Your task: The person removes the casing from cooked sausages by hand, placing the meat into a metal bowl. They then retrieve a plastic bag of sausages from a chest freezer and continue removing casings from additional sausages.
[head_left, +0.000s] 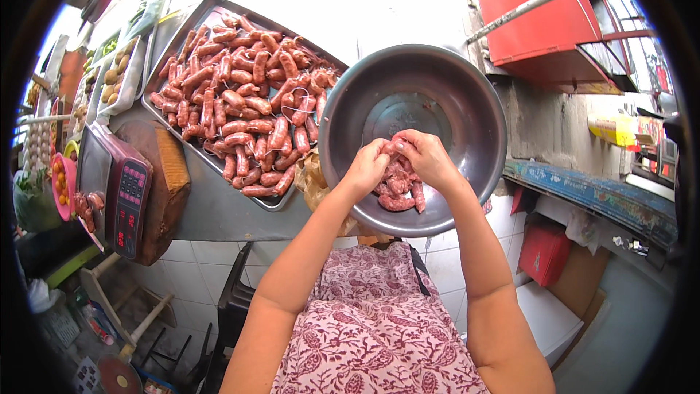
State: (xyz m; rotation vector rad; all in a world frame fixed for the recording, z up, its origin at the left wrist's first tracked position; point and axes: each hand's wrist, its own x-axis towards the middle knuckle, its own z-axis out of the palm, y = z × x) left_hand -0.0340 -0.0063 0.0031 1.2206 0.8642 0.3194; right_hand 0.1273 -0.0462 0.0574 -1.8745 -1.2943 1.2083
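Both the left hand (367,168) and the right hand (426,158) pinch a string of raw pink sausage links (397,186), fingers clamped on it. The links hang into the round grey metal bowl (467,95), just beside the large steel tray (164,113) heaped with reddish sausages (240,102).

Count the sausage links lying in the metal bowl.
About 4: a cluster of sausage links on the metal bowl floor, under the left hand and right hand; more may be hidden beneath them.

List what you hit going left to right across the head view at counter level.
Pink bowl of small orange fruit → digital scale → wooden chopping block → metal tray of sausage links → metal basin, where both hands work on sausages → red box.
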